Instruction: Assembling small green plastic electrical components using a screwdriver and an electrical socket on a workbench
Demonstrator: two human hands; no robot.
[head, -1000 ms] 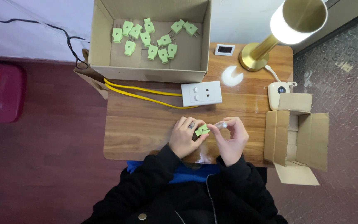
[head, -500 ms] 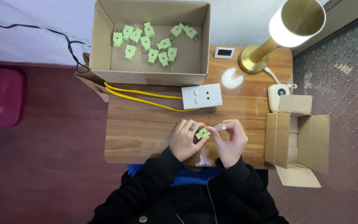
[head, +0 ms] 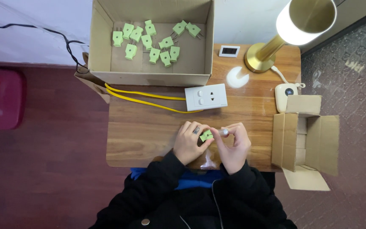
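At lower centre, the left hand grips a small green plastic plug; the right hand pinches a slim silvery tool against it, with a dozen more green plugs waiting in the open cardboard box at the upper left.

Glossy wood table, matt cardboard box

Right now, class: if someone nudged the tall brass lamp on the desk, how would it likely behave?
The brass lamp looks top-heavy: a wide shade on a slim stem, so it may tip rather than slide. Its round base seems solid, probably heavy. It stands near the wooden desk edge, so a fall seems possible.
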